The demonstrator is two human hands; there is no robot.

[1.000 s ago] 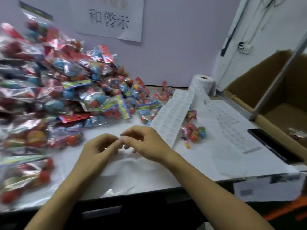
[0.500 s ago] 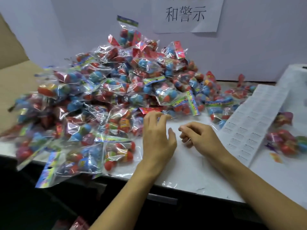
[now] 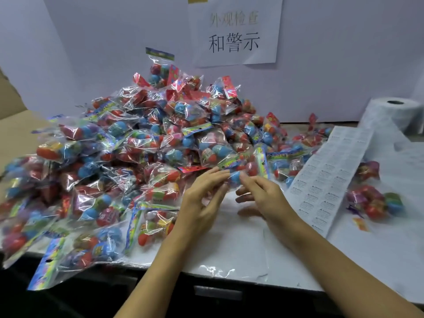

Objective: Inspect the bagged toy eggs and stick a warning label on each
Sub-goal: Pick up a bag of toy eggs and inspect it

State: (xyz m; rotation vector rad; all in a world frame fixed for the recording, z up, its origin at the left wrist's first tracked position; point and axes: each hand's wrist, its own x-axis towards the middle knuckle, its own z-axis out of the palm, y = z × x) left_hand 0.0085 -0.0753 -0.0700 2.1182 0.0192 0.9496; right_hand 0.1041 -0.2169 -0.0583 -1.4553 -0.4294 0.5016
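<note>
Both hands meet at the foot of a heap of bagged toy eggs (image 3: 142, 152) on the white counter (image 3: 241, 253). The left hand (image 3: 202, 198) and right hand (image 3: 263, 196) each touch one bag (image 3: 236, 177) with their fingertips; the grip itself is blurred. Right of the grip lies a label sheet (image 3: 330, 175), beyond it a label roll (image 3: 394, 115) and a separate bag (image 3: 374, 203).

paper sign (image 3: 236, 31) on wall | cardboard (image 3: 11, 125) at left

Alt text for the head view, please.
Both hands, left hand and right hand, hold one bag of toy eggs at the edge of a big pile of bags. A label strip lies on the right.
</note>
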